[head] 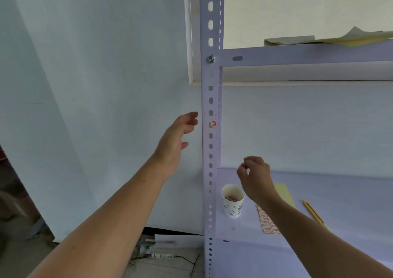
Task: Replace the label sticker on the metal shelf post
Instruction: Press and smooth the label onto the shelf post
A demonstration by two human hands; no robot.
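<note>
The pale perforated metal shelf post (210, 150) runs upright through the middle of the view. A small red-and-white sticker remnant (212, 124) clings to it at mid height. My left hand (177, 137) hovers just left of the post near the remnant, fingers relaxed, touching nothing. Lower right, above a paper cup (232, 201), my right hand (254, 175) has its fingertips pinched together; whether a scrap sits between them is too small to tell. A sheet of red label stickers (268, 222) lies on the lower shelf (340, 192), partly under my right forearm.
The cup holds small scraps. A yellow utility knife (314, 214) and a yellow paper (285, 192) lie on the lower shelf. Folded yellow paper (331, 39) rests on the upper shelf. A plastic bottle (157, 252) and cables lie on the floor left of the post.
</note>
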